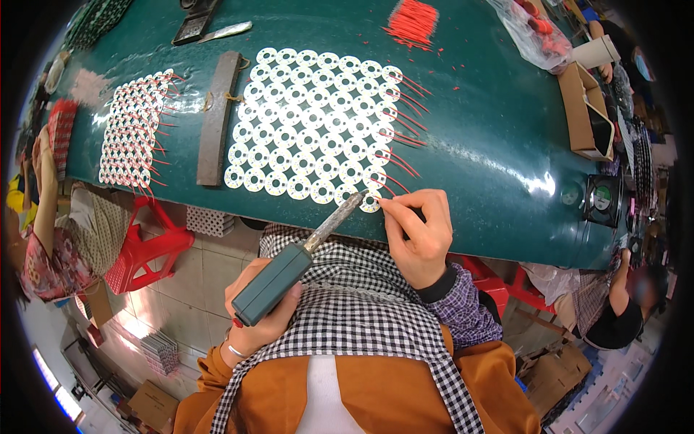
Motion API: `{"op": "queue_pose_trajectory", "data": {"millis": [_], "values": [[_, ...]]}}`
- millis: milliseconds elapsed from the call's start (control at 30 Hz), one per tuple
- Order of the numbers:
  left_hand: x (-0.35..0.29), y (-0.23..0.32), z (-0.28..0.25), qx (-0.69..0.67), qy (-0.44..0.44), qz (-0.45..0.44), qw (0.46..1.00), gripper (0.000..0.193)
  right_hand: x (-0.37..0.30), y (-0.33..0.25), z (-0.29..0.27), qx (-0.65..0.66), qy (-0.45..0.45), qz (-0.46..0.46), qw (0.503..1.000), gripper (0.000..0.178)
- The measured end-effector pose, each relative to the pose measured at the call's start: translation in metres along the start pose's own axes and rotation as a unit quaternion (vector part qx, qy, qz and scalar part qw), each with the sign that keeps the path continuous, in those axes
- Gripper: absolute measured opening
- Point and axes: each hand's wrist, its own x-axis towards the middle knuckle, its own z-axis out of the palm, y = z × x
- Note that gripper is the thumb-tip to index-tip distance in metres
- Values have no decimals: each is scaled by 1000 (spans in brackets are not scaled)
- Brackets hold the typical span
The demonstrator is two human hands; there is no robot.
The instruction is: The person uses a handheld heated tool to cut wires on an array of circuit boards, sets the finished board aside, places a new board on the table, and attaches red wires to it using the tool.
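Note:
My left hand (271, 331) is wrapped round the dark green body of a soldering iron (276, 281). The iron's metal barrel slants up and right, its tip at the near right corner of a panel of round white circuit boards (311, 139). Thumb and forefinger of my right hand (423, 239) are pinched together at that corner disc (370, 205), on a thin red wire whose end lies by the disc. Other red wires (406, 137) stick out to the right from the discs along the panel's right edge.
A brown metal bar (218, 123) lies left of the panel. Beyond it is a second wired panel (134, 130). Red wire pieces (412, 22) are heaped at the far side. A cardboard box (582, 108) and a small fan (601, 198) stand at right. Other people sit at both sides.

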Motion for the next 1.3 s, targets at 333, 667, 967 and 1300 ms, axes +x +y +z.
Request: {"op": "queue_pose_trajectory", "data": {"millis": [333,667,967,1300], "values": [[0,2,-2,-16,-17,-29,999,24,-7,0,4,2,-17,-17,1000,28],[1,0,-1,-9,-21,-21,1000,24,-4,-3,3,-9,-32,-9,999,26],[-2,-3,-4,-5,-39,-21,999,23,-1,-6,2,-24,-48,-8,999,23],[-13,-12,-9,17,-4,3,1000,24,1,-8,0,-33,-56,-2,998,22]]}}
